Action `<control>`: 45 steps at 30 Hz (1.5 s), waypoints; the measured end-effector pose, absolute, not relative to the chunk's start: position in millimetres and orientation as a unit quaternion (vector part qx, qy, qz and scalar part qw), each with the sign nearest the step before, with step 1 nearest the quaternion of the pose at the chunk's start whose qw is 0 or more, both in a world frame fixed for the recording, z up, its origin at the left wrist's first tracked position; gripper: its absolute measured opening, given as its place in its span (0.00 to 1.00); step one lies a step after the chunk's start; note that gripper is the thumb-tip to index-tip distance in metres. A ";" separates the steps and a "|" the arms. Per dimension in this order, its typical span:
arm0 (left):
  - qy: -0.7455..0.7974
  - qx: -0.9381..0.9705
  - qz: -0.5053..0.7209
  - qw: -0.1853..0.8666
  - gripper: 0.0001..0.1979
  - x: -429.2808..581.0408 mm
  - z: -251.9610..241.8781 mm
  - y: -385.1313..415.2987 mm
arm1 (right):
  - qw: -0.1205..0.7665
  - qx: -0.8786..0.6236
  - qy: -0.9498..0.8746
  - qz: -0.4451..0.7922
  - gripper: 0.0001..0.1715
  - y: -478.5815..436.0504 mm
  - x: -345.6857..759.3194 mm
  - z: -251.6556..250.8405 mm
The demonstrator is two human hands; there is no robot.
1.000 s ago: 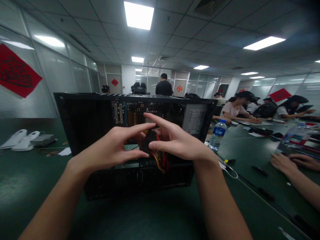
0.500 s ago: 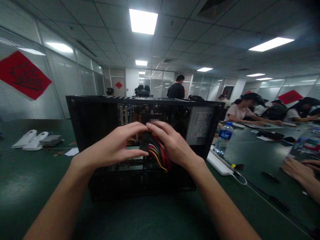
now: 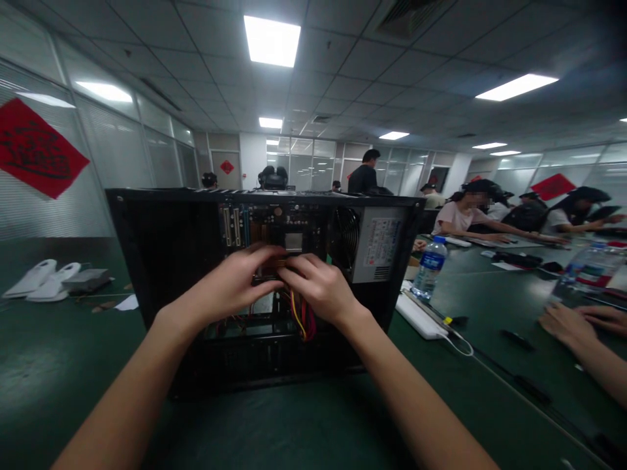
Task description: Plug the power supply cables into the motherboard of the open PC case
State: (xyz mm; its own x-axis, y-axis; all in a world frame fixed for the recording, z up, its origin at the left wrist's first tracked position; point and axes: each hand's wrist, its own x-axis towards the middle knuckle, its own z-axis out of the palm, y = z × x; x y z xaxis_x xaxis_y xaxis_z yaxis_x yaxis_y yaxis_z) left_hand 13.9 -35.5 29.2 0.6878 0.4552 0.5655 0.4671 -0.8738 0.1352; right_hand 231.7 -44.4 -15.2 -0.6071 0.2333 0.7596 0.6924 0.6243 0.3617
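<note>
Left hand (image 3: 234,285) and right hand (image 3: 319,292), fingers curled with grip hidden, meet inside the boxy black metal case (image 3: 161,251) above red-yellow wires (image 3: 300,316).

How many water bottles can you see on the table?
2. One bottle stands right of the black computer case; a second bottle, blurry, is far right on the table. More may be hidden.

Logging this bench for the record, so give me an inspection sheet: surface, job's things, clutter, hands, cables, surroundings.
Surface: dark green table.
Job's things: open black computer case stands on it, fan showing.
Clutter: water bottle, white power strip.
Hands: left hand and right hand inside the case, fingers meeting; grip hidden.
Cables: red and yellow wires hang under the right hand.
Surroundings: seated people at right; another person's hands on the table.
</note>
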 end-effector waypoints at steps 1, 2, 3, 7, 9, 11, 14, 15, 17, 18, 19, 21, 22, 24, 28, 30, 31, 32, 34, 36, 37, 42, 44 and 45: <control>-0.249 -0.919 -0.305 0.028 0.21 16.4 28.0 -35.4 | 0.340 -0.302 -0.827 -0.331 0.16 -43.5 230.8 -16.5; -0.250 -0.919 -0.302 0.046 0.20 19.0 26.5 -35.4 | 0.336 -0.324 -0.822 -0.327 0.15 -42.8 230.2 -17.6; -0.251 -0.918 -0.300 0.067 0.20 21.7 24.6 -35.3 | 0.333 -0.345 -0.817 -0.320 0.15 -42.4 229.8 -18.5; -0.255 -0.908 -0.294 0.153 0.20 32.0 13.6 -30.9 | 0.315 -0.408 -0.810 -0.280 0.13 -41.7 229.3 -19.6; -0.250 -0.904 -0.296 0.180 0.19 35.9 6.9 -25.5 | 0.299 -0.432 -0.810 -0.260 0.12 -40.7 229.2 -19.6; -0.246 -0.901 -0.302 0.189 0.17 38.4 0.7 -18.5 | 0.281 -0.447 -0.814 -0.243 0.12 -39.1 229.0 -20.0; -0.230 -0.905 -0.318 0.166 0.15 39.1 -6.1 -6.8 | 0.262 -0.452 -0.822 -0.227 0.12 -36.4 229.2 -21.6; -0.222 -0.906 -0.327 0.150 0.14 38.6 -7.8 -3.0 | 0.261 -0.450 -0.825 -0.222 0.12 -35.5 229.4 -22.4; -0.209 -0.908 -0.343 0.116 0.15 37.0 -10.5 4.0 | 0.262 -0.446 -0.829 -0.213 0.12 -33.5 229.8 -23.9; -0.206 -0.908 -0.349 0.103 0.16 36.1 -11.6 6.9 | 0.262 -0.443 -0.832 -0.209 0.12 -32.2 230.0 -24.7; -0.205 -0.908 -0.352 0.094 0.16 35.2 -12.6 9.3 | 0.262 -0.439 -0.835 -0.204 0.12 -30.7 230.1 -25.4; -0.209 -0.909 -0.352 0.084 0.16 34.0 -14.2 11.8 | 0.262 -0.431 -0.843 -0.188 0.12 -27.2 230.4 -26.8; -0.212 -0.909 -0.351 0.079 0.16 33.8 -14.6 12.1 | 0.266 -0.425 -0.847 -0.175 0.12 -25.3 230.6 -27.5; -0.225 -0.908 -0.348 0.063 0.15 34.0 -14.8 11.3 | 0.279 -0.413 -0.856 -0.137 0.12 -21.5 231.2 -28.6; -0.274 -0.896 -0.347 0.037 0.09 35.7 -16.5 12.6 | 0.310 -0.405 -0.858 -0.068 0.10 -15.4 233.7 -30.7; -0.296 -0.894 -0.333 0.035 0.07 36.6 -19.9 17.3 | 0.302 -0.428 -0.848 -0.076 0.09 -12.2 235.3 -32.7; -0.305 -0.896 -0.321 0.036 0.06 36.9 -22.3 20.3 | 0.291 -0.446 -0.842 -0.089 0.10 -10.3 236.3 -34.3; -0.314 -0.897 -0.308 0.038 0.06 37.1 -24.8 23.4 | 0.277 -0.462 -0.836 -0.102 0.11 -8.1 237.4 -36.2; -0.333 -0.899 -0.281 0.044 0.07 37.9 -29.9 28.4 | 0.250 -0.488 -0.828 -0.120 0.13 -3.3 239.8 -40.4; -0.358 -0.898 -0.253 0.046 0.08 39.7 -33.9 30.7 | 0.230 -0.501 -0.825 -0.124 0.13 0.7 241.8 -44.1; -0.374 -0.894 -0.241 0.045 0.09 41.3 -35.2 30.7 | 0.223 -0.505 -0.825 -0.124 0.12 2.0 242.4 -45.2; -0.396 -0.896 -0.194 0.052 0.11 52.7 -37.1 25.9 | 0.207 -0.515 -0.822 -0.124 0.11 -2.0 238.9 -43.6; -0.389 -0.902 -0.176 0.064 0.11 56.1 -37.4 24.5 | 0.201 -0.516 -0.824 -0.118 0.12 -6.2 236.6 -41.3; -0.390 -0.902 -0.169 0.070 0.10 57.2 -37.7 24.0 | 0.198 -0.517 -0.825 -0.114 0.11 -8.1 235.7 -40.4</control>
State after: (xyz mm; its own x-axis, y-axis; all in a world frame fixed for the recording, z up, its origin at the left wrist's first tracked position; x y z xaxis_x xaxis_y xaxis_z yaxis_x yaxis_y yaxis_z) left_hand 57.2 24.0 -37.7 0.6377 0.6809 0.3601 0.7281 -0.6854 0.0066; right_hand 235.7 -8.1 -40.4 -0.3877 0.8076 0.4443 0.8979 0.4399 -0.0161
